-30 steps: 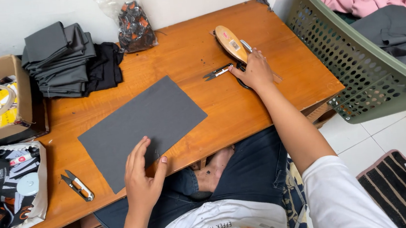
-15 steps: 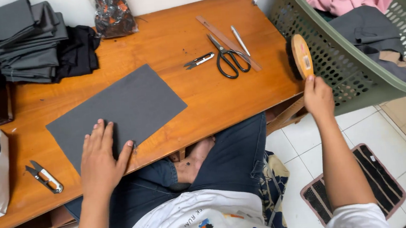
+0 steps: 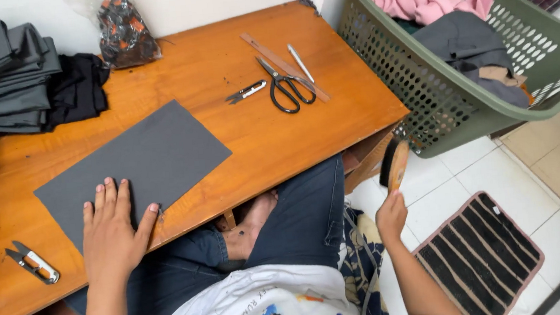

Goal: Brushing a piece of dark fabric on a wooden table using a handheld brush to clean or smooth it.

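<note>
Head view: left hand point(image 3: 112, 233) flat and open on grey fabric sheet point(image 3: 134, 169), uncut; right hand point(image 3: 390, 217) gripping wooden brush point(image 3: 397, 163) right of it, scissors point(image 3: 285, 88) untouched beyond.

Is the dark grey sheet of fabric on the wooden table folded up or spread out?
Spread out. The dark grey fabric sheet lies flat as one rectangle on the wooden table, with the left hand pressed on its near edge.

Home sewing workspace, wooden table point(image 3: 238, 147), scissors point(image 3: 285, 87), stacked grey fabric point(image 3: 3, 77), laundry basket point(image 3: 437, 106), tiled floor point(image 3: 471, 181)
</note>
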